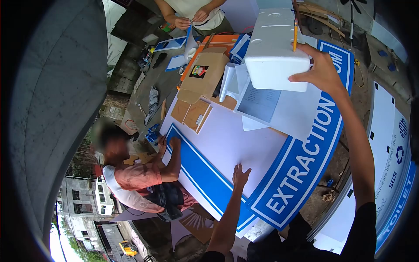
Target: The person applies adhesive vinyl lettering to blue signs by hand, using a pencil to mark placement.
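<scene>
My right hand [321, 70] is wrapped around the near end of a white styrofoam box [273, 48], thumb on the front face and fingers on the top. A yellow pencil [295, 35] stands upright at my fingertips on the box. Papers and a shallow white tray [259, 104] with a printed sheet lie beneath the box. My left hand [241, 176] rests with fingers spread on a white panel [227, 144]. Beside that hand runs a blue strip with white border lines [205, 168], and on its other side a blue sign [301, 170] reading EXTRACTION.
A co-worker [139, 174] leans over the left edge, hands on the blue strip. Another person [198, 15] stands at the far end, handling something small. Cardboard [203, 72], brown boards [192, 114] and a paper roll [227, 83] lie across the table. A TOILET sign [399, 209] is at right.
</scene>
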A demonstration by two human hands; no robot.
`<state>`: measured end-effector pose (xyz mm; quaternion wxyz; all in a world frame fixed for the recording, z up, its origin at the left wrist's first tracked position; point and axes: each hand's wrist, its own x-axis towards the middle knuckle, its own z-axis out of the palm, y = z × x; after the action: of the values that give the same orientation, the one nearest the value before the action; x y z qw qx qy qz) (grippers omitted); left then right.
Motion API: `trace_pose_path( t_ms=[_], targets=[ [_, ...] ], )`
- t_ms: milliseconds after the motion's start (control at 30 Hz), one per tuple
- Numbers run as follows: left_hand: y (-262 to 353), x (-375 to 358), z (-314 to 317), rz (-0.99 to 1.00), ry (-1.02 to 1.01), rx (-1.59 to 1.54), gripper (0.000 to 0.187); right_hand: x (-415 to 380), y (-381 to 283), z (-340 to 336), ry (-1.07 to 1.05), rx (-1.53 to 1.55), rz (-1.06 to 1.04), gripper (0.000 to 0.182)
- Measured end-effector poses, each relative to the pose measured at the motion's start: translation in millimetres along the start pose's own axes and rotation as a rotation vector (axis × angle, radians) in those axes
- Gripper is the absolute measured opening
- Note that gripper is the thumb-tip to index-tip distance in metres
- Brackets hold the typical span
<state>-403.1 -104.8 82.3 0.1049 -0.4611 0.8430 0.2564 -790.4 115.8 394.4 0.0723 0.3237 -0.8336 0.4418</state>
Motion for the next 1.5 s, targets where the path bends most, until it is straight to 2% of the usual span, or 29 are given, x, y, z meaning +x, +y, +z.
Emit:
trace_pose_path(
  t_ms=[67,133,233,433,467,567,700,800,833,967,1033,1167,1233,1367,1433,1500],
  targets=[
    [27,-6,-8,-0.047,-0.048,0.109,0.087,4,5,7,0.027,-0.007,-0.047,0.088],
    [27,-8,-1,-0.057,-0.069,0.198,0.096,6,6,12,0.036,-0.005,-0.046,0.089],
    [20,-12,13,0.022,0.027,0.279,0.100,9,7,15,0.087,-0.018,-0.044,0.089],
    [18,-17,14,0.056,0.051,0.307,0.098,28,7,2,0.120,-0.104,-0.093,0.094],
    [20,-18,13,0.060,0.048,0.313,0.095,22,-41,-22,0.074,0.079,-0.045,0.070],
    [23,-17,10,0.024,0.007,0.290,0.094,22,-64,-30,0.095,-0.046,0.069,0.080],
    [29,-19,7,0.013,0.004,0.294,0.093,21,-54,-28,0.047,0.021,-0.015,0.066],
    [30,-19,7,0.003,0.003,0.301,0.094,3,-20,5,0.118,-0.098,0.000,0.094],
    [30,-19,7,0.001,0.002,0.298,0.094,-5,-17,13,0.139,-0.058,-0.048,0.087],
    [31,-20,7,-0.023,0.004,0.314,0.096,-39,-13,41,0.143,-0.008,-0.106,0.083],
    [35,-25,3,-0.034,0.003,0.290,0.097,-56,-30,50,0.089,0.045,0.044,0.083],
    [34,-26,8,-0.037,0.028,0.253,0.095,-86,-21,83,0.000,-0.087,0.015,0.078],
    [34,-25,11,-0.033,0.049,0.244,0.098,-96,-13,99,0.037,-0.172,-0.049,0.077],
    [35,-30,9,-0.075,0.056,0.183,0.098,-108,-19,106,0.038,-0.148,0.046,0.089],
    [35,-30,11,-0.074,0.057,0.147,0.097,-134,-37,101,0.087,-0.053,0.113,0.084],
    [36,-25,14,-0.080,0.065,0.138,0.099,-182,-86,82,0.084,0.020,0.113,0.061]
  ],
)
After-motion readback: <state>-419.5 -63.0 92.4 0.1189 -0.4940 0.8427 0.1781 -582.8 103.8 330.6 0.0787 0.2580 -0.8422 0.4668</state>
